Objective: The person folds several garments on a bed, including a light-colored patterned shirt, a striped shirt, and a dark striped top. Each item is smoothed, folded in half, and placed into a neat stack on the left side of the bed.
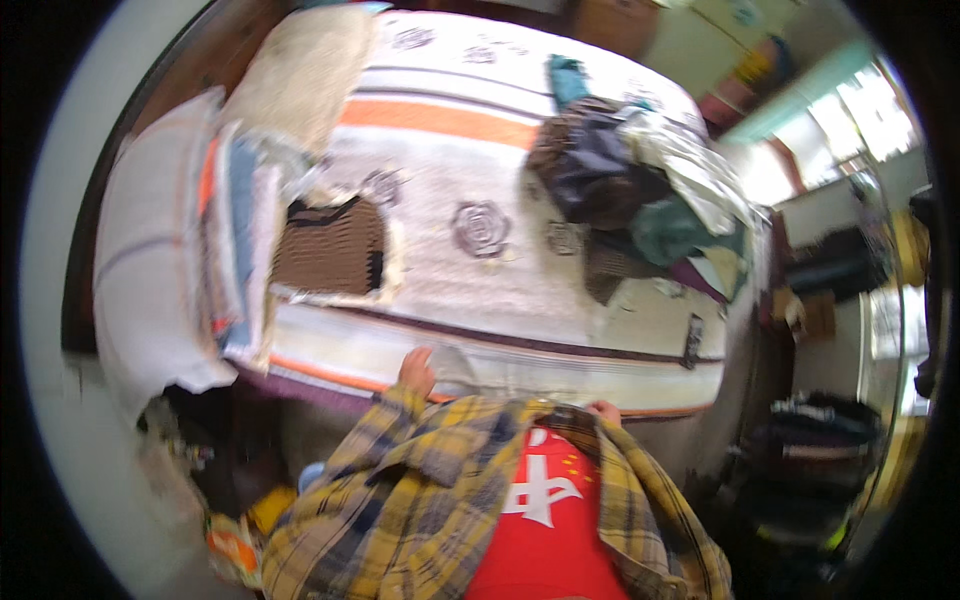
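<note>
My left hand (418,371) is at the near edge of a bed, its fingers bent beside a clear, plastic-looking thing (454,367) on the striped bed cover (480,172). Whether it grips this is too blurred to tell. Lower and to the right, my right hand (604,411) shows only partly past my plaid shirt (442,457), close to the bed's edge. Its fingers are mostly hidden. Beyond my left hand lies a folded brown knit garment (330,247) with black trim, resting on a pale cloth or wrapping.
A heap of clothes (615,172) covers the bed's right part, with a dark remote control (692,341) nearer me. Pillows (157,255) and a beige cushion (300,82) line the left end. Stacked dark items (817,442) stand at the right. Bags (236,544) sit low at left.
</note>
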`<state>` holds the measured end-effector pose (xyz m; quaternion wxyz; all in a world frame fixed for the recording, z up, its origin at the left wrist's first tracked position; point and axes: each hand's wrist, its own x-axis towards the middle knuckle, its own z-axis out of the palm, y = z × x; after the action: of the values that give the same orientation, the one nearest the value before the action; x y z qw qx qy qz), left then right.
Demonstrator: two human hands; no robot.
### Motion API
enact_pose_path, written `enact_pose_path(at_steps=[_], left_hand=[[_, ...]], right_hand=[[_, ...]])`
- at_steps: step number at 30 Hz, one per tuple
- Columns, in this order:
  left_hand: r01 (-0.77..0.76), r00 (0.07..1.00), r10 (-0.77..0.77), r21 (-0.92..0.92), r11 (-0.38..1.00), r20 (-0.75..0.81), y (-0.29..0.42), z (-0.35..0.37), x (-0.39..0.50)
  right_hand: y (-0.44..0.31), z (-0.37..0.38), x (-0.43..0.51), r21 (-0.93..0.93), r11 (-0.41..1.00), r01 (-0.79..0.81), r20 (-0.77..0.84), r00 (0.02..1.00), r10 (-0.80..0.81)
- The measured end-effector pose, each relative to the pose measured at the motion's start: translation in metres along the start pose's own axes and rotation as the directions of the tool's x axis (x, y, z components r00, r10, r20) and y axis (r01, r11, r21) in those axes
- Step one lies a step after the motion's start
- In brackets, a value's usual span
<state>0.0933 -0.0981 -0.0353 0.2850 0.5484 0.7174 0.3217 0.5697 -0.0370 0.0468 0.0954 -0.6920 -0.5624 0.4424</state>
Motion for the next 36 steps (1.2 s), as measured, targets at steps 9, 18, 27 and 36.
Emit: enact_pose_path(at_steps=[9, 18, 27, 36], left_hand=[[0.400, 0.839, -0.340, -0.057, 0.915, 0.425, -0.039, 0.004, -0.070], [0.667, 0.735, -0.640, -0.068, 0.742, 0.224, 0.005, -0.054, -0.099], [0.764, 0.623, -0.780, -0.259, 0.591, 0.058, 0.029, -0.085, -0.122], [0.440, 0.892, -0.011, -0.863, 0.247, 0.452, 0.162, -0.067, 0.069]], right_hand=[[-0.173, -0.146, 0.158, -0.064, 0.901, 0.429, -0.687, 0.636, -0.351], [-0.302, -0.262, 0.266, -0.690, 0.724, 0.016, -0.627, 0.486, -0.609], [-0.344, -0.282, 0.271, -0.340, 0.770, 0.541, -0.675, 0.429, -0.600], [-0.368, -0.037, 0.035, 0.288, 0.501, 0.816, -0.387, 0.578, -0.719]])
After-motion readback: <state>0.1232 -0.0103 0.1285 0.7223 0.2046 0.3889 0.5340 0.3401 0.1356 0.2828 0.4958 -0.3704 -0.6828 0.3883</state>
